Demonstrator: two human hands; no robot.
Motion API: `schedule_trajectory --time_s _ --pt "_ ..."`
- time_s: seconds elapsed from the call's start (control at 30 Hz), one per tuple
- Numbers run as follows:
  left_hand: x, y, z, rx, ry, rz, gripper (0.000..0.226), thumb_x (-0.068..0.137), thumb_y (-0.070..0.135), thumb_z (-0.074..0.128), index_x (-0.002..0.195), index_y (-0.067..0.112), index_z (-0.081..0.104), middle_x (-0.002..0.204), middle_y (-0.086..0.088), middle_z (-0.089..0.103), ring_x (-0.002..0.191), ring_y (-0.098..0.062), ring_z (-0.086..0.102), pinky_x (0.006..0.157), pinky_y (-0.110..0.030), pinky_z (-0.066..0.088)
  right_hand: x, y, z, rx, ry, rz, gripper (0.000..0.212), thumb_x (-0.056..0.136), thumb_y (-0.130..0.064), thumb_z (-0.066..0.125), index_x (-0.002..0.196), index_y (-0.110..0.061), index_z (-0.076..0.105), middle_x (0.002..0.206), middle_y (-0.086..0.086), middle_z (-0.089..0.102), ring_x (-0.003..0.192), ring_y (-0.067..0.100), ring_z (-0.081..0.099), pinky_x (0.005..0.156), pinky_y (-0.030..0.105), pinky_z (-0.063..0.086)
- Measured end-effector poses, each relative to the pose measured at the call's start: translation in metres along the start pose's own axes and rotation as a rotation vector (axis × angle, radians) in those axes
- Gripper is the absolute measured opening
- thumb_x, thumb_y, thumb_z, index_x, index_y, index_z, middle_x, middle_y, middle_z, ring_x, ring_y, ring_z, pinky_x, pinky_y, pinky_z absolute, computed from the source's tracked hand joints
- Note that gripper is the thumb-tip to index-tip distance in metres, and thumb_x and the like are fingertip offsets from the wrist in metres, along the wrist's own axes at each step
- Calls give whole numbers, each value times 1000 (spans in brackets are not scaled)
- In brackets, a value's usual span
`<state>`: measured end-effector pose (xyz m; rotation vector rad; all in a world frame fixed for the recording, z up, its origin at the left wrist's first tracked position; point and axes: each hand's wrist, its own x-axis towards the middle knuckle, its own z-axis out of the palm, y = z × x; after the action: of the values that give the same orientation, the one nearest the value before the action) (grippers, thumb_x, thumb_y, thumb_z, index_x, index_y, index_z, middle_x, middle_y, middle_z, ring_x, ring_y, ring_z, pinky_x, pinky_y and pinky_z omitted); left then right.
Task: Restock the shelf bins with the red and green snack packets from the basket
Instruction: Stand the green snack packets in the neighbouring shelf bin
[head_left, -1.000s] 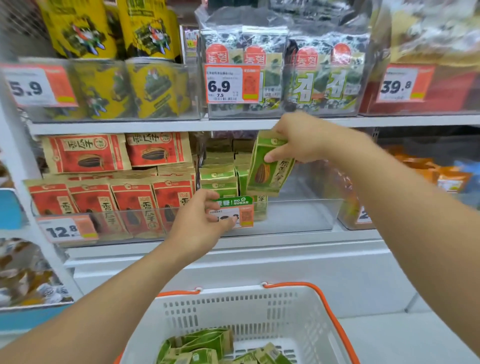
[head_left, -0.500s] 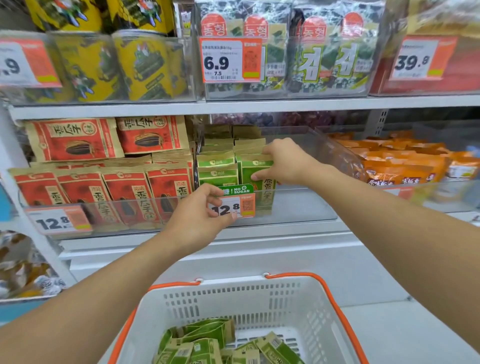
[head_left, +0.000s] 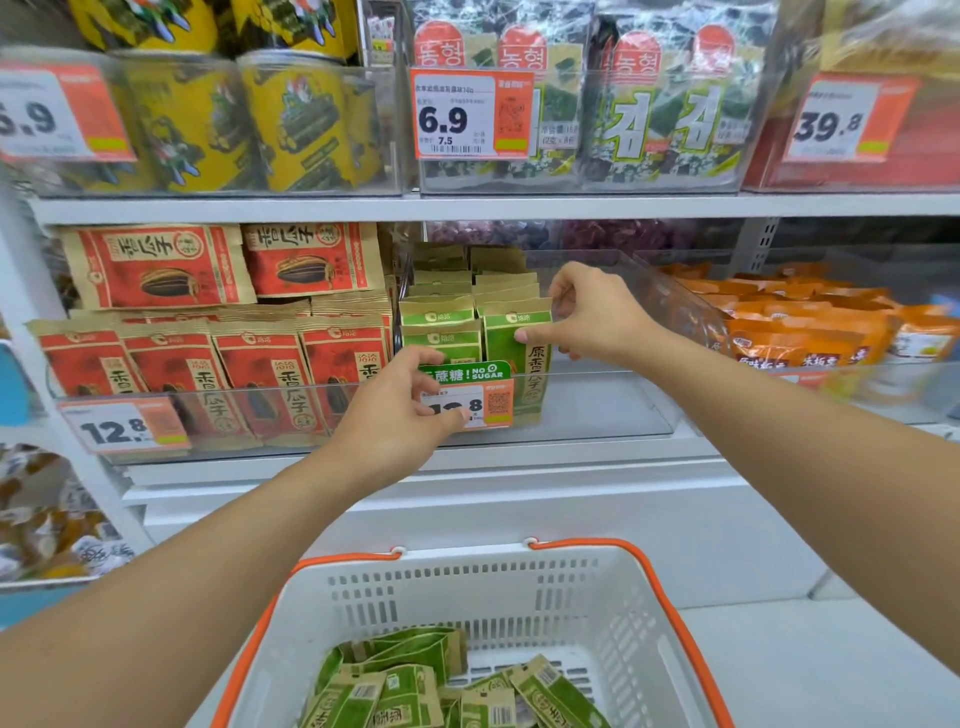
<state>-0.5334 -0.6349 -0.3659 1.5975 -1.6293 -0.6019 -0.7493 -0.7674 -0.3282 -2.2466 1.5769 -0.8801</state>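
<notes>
At the front edge of the middle shelf (head_left: 467, 457), my left hand (head_left: 400, 415) grips the front wall of the clear bin (head_left: 597, 400), thumb across the price tag (head_left: 470, 397) clipped there. Inside that bin, green snack packets (head_left: 441, 322) stand upright in two rows at its left side, long axis vertical, printed faces toward me; the bin's right side shows bare floor. My right hand (head_left: 592, 317) reaches over the wall and pinches the top right corner of the front green packet (head_left: 517, 358) (thumb on its face, the other fingers curled behind), which stands upright just behind the front wall, its column of characters running top to bottom.

Left of it, another clear bin (head_left: 249, 421) holds red snack packets (head_left: 260, 374), a row standing upright at the front and two lying flatter above and behind them. To the right, a bin of orange packets (head_left: 795, 332).

Below, near the bottom edge of the view, the white basket (head_left: 519, 587) with orange handles holds more green packets (head_left: 415, 686), lying loose and flat at mixed angles on its floor.
</notes>
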Motion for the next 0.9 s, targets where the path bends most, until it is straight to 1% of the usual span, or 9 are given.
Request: schedule_trajectory --time_s 0.1,0.2,0.27,0.37,0.47,0.6,0.7,0.77,0.9 --pt "-1 -1 -1 0 -12 11 58 85 32 76 135 30 46 113 7 58 84 -7 66 71 -24 50 0 1 -8 -64 62 -23 63 63 -67 82 92 -18 55 86 -2 61 73 19 62 69 43 55" --pt "-3 -6 -1 26 -30 8 45 85 33 76 123 26 53 108 6 61 84 -9 66 71 -26 52 -9 -4 -14 -80 275 -112 53 76 -65 70 64 -19 44 60 -5 50 58 15 46 62 35 42" --pt "-8 -12 -2 107 -84 23 35 84 35 76 112 22 58 100 5 64 84 -11 64 73 -26 50 -24 -13 -13 -23 267 -217 59 86 -56 64 53 -15 35 50 -1 38 49 14 33 56 32 34" --pt "-21 -16 -1 457 -506 33 35 86 46 70 112 25 60 105 6 65 90 -12 62 78 -28 49 -62 -26 22 -123 -182 -317 57 92 -43 65 52 -7 44 48 8 39 45 16 36 50 32 31" --pt "-38 -23 9 867 -1049 -56 50 87 59 63 128 32 54 118 11 61 102 -13 61 93 -32 49 -120 -5 98 -286 -865 -170 39 90 -43 71 82 -5 68 66 10 70 56 19 68 59 29 56" --pt "-46 -32 22 974 -1168 -116 60 87 64 58 137 32 50 128 6 59 109 -19 62 101 -41 49 -199 59 193 -485 -1243 153 53 91 -46 69 117 -1 61 109 11 66 86 26 65 74 31 53" --pt "-43 -31 22 935 -1042 0 57 88 66 54 135 34 50 129 10 56 106 -15 57 101 -39 45 -241 113 239 -450 -1080 405 80 88 -48 70 144 0 37 131 14 57 112 31 59 79 32 46" --pt "-42 -30 20 905 -1040 -6 55 88 66 53 134 36 50 128 10 56 108 -16 56 98 -38 45 -264 137 256 -364 -949 604 100 84 -49 74 154 -5 18 134 15 56 112 30 61 81 33 52" --pt "-39 -33 15 958 -1078 -23 56 87 68 53 133 37 51 124 11 59 108 -16 57 103 -41 44 -300 165 279 -379 -834 645 84 82 -49 73 144 -10 32 122 13 59 121 31 50 97 41 50"
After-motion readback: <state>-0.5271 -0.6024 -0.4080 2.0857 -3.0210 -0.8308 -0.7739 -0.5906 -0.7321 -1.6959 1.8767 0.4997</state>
